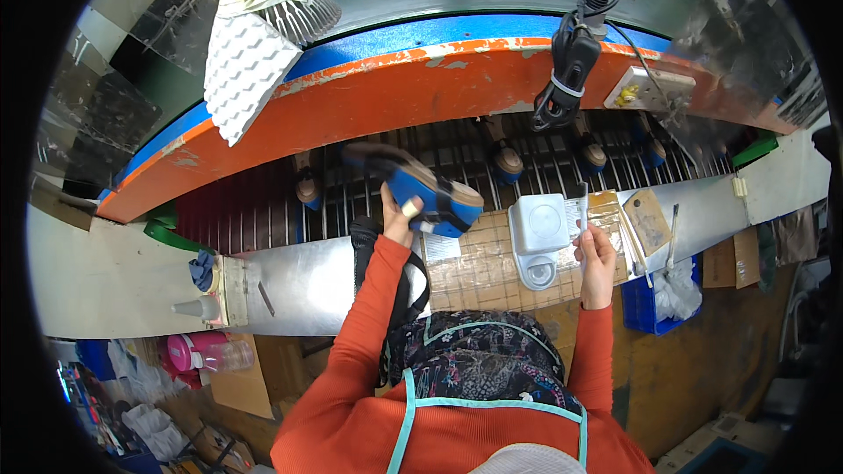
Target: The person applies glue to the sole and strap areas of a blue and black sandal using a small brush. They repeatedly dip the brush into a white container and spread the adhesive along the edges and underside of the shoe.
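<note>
My left hand [398, 213] is closed around a blue-and-black shoe [420, 190] with a tan sole. The shoe is tilted on its side over the near edge of the roller conveyor, its toe pointing right. Between the fingers of my raised right hand [597, 254] is a slim brush-like stick [583, 202], held upright; its tip is too small to make out. Just left of that hand stands a white plastic container [539, 224] with a small round cup [537, 274] at its near end. A taped cardboard sheet [474, 276] lies under the container.
Several shoes, one of them here [507, 162], sit on the conveyor [404, 140] beneath an orange beam [421, 83]. A cable bundle [566, 70] hangs above. At right are thin sticks [634, 246] and a blue bin [650, 309]; a pink-lidded bottle [211, 354] is at lower left.
</note>
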The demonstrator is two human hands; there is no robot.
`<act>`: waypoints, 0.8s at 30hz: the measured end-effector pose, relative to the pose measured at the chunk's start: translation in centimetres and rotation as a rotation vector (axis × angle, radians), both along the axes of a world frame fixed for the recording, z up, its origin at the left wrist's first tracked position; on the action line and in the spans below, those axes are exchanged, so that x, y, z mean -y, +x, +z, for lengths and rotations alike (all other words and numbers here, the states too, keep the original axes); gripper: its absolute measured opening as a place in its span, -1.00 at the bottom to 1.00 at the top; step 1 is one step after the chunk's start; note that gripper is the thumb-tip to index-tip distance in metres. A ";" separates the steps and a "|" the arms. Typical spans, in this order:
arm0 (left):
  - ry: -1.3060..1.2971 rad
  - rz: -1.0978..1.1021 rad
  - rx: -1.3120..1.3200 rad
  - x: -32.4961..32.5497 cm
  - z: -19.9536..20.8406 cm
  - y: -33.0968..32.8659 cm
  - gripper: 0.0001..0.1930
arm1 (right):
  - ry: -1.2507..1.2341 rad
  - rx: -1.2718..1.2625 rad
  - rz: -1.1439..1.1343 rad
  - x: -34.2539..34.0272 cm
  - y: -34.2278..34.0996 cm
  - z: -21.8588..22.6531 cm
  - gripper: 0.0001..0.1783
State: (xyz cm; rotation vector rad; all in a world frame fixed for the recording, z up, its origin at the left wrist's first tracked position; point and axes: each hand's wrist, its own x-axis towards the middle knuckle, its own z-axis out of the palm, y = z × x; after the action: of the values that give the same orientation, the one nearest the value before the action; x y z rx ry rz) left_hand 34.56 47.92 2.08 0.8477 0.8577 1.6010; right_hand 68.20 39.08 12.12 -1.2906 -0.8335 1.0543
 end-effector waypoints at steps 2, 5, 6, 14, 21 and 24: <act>-0.259 -0.120 0.335 -2.5 -1.1 -0.4 -0.19 | -0.003 -0.064 -0.007 0.2 0.1 -0.2 -0.76; -0.349 -0.188 0.671 -5.9 -3.4 -1.2 -0.30 | -0.131 -0.064 0.026 0.2 0.2 0.1 -0.77; -0.297 -0.209 0.732 -7.2 -4.4 -1.3 -0.31 | -0.090 -0.056 0.067 -0.1 0.1 0.3 -0.78; -0.838 0.037 0.874 -9.4 -8.0 -3.4 -0.54 | -0.116 0.211 0.229 -7.1 -2.3 0.5 -0.66; -1.149 0.206 1.039 -4.9 -8.0 -3.4 -0.60 | -0.136 1.162 0.551 -21.3 -2.7 -7.5 -0.14; -1.051 0.279 1.144 -7.1 -8.3 -4.2 -0.61 | -0.179 1.390 0.784 -25.4 -4.5 -11.9 -0.07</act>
State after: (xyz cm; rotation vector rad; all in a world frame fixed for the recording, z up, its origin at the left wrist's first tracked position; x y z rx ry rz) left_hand 30.37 55.04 -6.22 -0.8976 0.7729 1.2609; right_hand 63.71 64.44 0.22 -1.8710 -2.4704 0.6580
